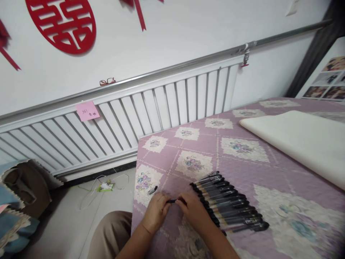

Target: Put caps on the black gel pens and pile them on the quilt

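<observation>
Between my two hands, a short stretch of a black pen [172, 201] shows, held just above the floral cover; the rest of it is hidden in the fingers. My left hand [157, 212] pinches its left end, and my right hand [190, 207] pinches its right end. A loose pen cap [152, 190], black with a clear part, lies on the cover just beyond my left hand. To the right of my right hand, several capped black pens [231, 201] lie side by side in a slanted row, caps pointing right.
A purple floral cover [199, 144] spreads under everything. A white pillow-like pad [302, 136] lies at the right. A white radiator [151, 108] with a pink note [87, 111] and glasses [107, 82] above stands behind. A green-and-white item with cords [106, 186] rests on the floor.
</observation>
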{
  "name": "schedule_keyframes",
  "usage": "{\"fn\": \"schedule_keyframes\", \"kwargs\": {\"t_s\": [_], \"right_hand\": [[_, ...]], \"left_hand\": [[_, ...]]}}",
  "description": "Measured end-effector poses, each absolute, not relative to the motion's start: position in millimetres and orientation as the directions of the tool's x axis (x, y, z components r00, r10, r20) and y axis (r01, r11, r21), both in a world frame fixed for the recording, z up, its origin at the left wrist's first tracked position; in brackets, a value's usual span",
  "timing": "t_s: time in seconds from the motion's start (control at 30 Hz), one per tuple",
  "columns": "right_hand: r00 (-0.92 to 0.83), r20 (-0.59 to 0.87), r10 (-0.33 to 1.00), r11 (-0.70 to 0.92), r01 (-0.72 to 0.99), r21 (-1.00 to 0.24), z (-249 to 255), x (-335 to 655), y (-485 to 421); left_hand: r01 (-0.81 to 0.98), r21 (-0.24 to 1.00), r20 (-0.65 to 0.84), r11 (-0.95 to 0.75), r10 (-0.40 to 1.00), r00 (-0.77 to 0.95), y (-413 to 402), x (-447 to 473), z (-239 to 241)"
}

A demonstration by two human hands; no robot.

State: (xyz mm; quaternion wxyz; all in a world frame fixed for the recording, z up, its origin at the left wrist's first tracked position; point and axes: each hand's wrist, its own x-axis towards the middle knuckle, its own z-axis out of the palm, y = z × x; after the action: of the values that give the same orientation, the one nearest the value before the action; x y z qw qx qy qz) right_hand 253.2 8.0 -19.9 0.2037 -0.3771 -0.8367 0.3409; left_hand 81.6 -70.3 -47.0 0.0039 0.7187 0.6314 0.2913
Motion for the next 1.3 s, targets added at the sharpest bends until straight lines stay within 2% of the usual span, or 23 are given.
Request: {"fn": "schedule_keyframes", "kwargs": {"t_s": [0.23,1.0,1.13,1.3], "right_hand": [[-0.62,0.095,0.779,0.456,0.455,-0.765,-20.7,254.3,7.3],[-0.654,0.054,0.755,0.483,0.499,-0.719,-22.5,251.2,5.2],[-0.667,0.071,0.741,0.505,0.485,-0.714,-22.3,253.4,2.7],[-0.704,0.039,0.709,0.538,0.504,-0.676,-16.0,255.8,-0.7]], "left_hand": [[0.901,0.385,0.409,-0.198,0.912,0.026,-69.9,82.9,-45.2],[0.917,0.339,0.424,-0.208,0.904,0.049,-71.7,82.2,-48.1],[0.904,0.388,0.534,-0.178,0.843,-0.064,-72.1,79.0,-49.0],[0.877,0.479,0.568,0.028,0.752,-0.335,-69.1,57.7,-51.0]]}}
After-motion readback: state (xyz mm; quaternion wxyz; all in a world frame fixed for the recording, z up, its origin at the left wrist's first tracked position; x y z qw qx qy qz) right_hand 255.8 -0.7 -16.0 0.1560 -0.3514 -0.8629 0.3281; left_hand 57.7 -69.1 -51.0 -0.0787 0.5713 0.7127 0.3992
